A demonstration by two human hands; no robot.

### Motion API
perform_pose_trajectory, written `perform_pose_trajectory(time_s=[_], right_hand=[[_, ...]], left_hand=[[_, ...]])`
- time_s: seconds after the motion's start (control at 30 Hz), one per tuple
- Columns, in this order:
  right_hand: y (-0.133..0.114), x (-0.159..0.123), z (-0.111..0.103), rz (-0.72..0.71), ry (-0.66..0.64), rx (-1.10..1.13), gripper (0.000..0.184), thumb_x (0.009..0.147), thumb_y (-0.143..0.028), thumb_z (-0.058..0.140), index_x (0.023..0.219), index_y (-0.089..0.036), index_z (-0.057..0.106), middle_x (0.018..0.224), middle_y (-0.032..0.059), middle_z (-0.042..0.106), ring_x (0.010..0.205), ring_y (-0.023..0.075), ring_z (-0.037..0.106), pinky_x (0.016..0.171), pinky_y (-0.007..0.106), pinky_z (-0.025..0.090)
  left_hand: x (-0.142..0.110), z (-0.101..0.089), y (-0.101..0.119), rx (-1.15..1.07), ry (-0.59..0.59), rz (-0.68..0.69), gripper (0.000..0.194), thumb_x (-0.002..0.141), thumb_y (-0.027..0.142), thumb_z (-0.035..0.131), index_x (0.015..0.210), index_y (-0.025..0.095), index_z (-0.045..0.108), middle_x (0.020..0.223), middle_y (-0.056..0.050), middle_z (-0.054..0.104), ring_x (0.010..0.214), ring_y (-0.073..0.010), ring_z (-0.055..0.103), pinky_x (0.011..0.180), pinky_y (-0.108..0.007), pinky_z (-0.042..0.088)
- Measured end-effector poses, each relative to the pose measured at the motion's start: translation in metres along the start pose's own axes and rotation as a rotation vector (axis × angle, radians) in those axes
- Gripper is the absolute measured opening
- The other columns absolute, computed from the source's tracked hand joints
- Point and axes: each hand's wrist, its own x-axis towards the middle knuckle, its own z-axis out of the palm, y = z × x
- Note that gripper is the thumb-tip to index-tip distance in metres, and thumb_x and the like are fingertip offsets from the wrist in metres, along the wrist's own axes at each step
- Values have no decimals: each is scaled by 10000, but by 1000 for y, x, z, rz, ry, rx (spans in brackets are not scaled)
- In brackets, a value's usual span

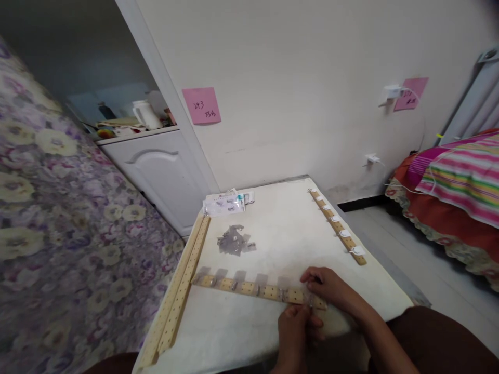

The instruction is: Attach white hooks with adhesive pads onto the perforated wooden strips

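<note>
A perforated wooden strip (249, 288) lies across the near part of a white table (288, 228), with several small clear bags hanging from its far side. My left hand (298, 324) pinches something small at the strip's right end, fingers closed. My right hand (331, 288) rests on the same end, fingers curled over the wood and a clear bag. What the fingertips hold is too small to name.
Two long perforated strips (181, 283) lie along the table's left edge, another with white tags (338, 226) along the right. Loose clear bags (235, 241) and packets (228, 202) lie farther back. A floral bedspread (58, 218) is left, a striped bed (460, 182) right.
</note>
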Motion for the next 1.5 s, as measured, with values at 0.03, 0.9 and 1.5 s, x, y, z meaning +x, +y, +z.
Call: perform_pose_trajectory(time_s=[0.03,0.9,1.5], right_hand=[[0,0,0,-5,1,-3,247,684,-131,479,848,-187,654,671,-25,570,640,126,504,589,230,355],[3,-2,-6,24,-65,80,240,684,-174,559,910,-177,640,674,-39,538,629,112,485,581,227,357],[2,2,-1,-2,20,-41,257,716,-155,487,902,-185,662,732,0,633,688,147,551,626,249,392]], left_hand=[[0,0,0,5,2,-3,196,756,354,537,743,159,511,603,-17,655,360,-86,537,388,-194,279],[1,7,4,87,66,2,181,765,329,490,667,177,492,479,15,583,308,-78,479,352,-184,223],[1,5,2,105,40,9,181,754,332,472,664,177,494,463,19,575,297,-80,481,330,-181,248]])
